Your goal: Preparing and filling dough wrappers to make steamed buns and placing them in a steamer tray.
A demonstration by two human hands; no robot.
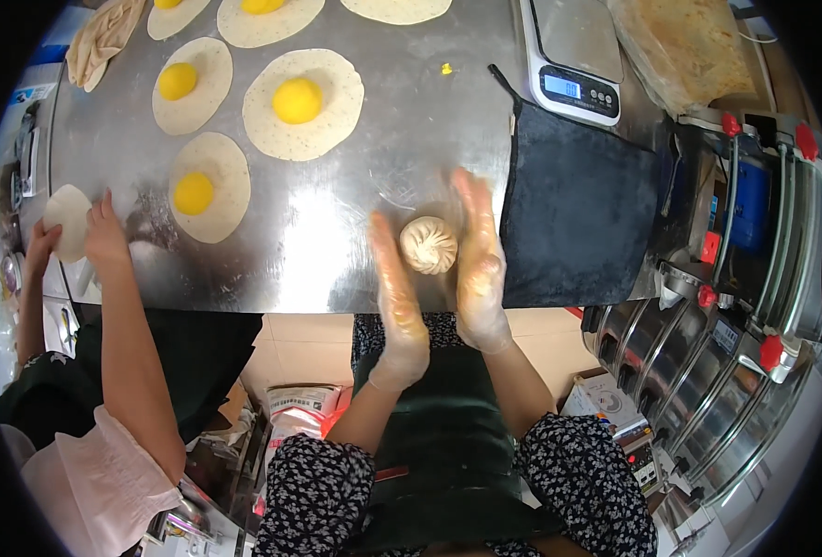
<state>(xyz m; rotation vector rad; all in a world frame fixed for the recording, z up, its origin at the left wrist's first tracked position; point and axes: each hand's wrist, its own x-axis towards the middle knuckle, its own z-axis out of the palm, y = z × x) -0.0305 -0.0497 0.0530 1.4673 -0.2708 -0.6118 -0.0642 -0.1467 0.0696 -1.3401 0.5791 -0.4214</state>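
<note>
At the far left a co-worker's hands press a pale flat dough round at the edge of the shiny steel worktable. Beside them lie thin speckled dough discs topped with yellow filling balls. Then comes the person's gloved left hand, flat and open, fingers straight, just beside a pleated round white dough bun resting on the table. The gloved right hand, equally open, touches the bun's other side. Further right lie a dark blue cloth and a white digital scale.
</note>
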